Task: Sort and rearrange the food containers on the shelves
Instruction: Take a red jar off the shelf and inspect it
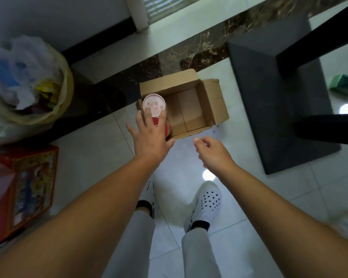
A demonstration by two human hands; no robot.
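Red food container (167,129) with pink lid (154,102), at the left end inside an open cardboard box (207,101) on the tiled floor (100,153). Left hand (149,135): grip wide, straight fingers spread on the lid. Right hand (213,151): grip narrow, loosely curled, empty, just beside the box.

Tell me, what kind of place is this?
Probably a home or small office corner: a glossy tiled floor, a bag-lined bin full of rubbish, and an open cardboard box beside a table's dark base.
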